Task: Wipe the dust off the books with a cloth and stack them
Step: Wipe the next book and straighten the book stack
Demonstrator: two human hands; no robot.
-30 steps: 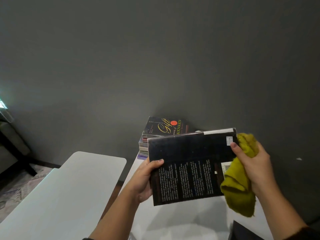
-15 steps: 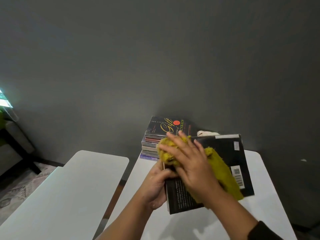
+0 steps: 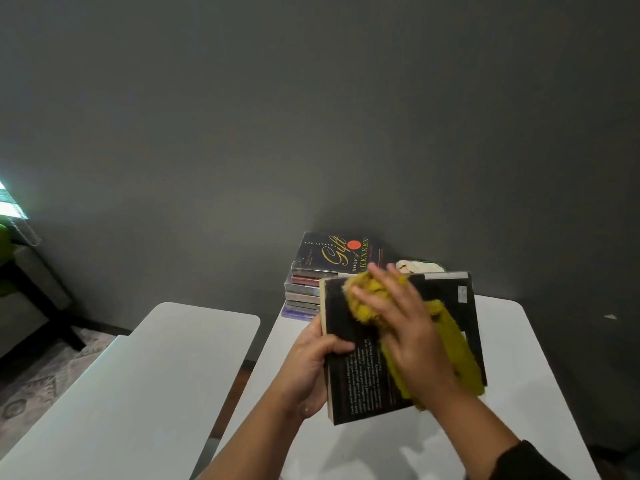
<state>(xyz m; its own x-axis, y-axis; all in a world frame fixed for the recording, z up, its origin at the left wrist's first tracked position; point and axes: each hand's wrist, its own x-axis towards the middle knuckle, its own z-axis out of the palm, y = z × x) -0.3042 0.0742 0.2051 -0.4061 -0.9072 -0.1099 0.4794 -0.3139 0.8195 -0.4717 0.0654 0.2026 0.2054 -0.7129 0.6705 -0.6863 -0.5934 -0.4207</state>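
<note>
Here, a black paperback book point(image 3: 398, 344) is held just above a white table point(image 3: 519, 375), back cover up, with pale text columns and a small barcode sticker showing. The left hand point(image 3: 311, 368) grips the book's left edge, thumb curled over the cover and fingers point(image 3: 332, 348) wrapped underneath. The right hand point(image 3: 405, 334) lies flat across the cover, its fingers straight and spread, pressing a yellow cloth point(image 3: 446, 344) against the book — the cloth bunches under the fingertips and trails toward the book's right edge.

Just behind the book, against a dark grey wall point(image 3: 311, 116), stands a stack of books point(image 3: 311, 289), several high, with a dark puzzle book point(image 3: 336, 252) lying on top. To judge by this, those are already wiped and stacked; the held book is mid-wipe and has yet to join them. Whether more books wait is not visible.

A pale crumpled object point(image 3: 415, 265) peeks out behind the held book, to the right of the stack — too hidden to identify. No container is in view. A second white table point(image 3: 138, 375) sits to the left of the book.
</note>
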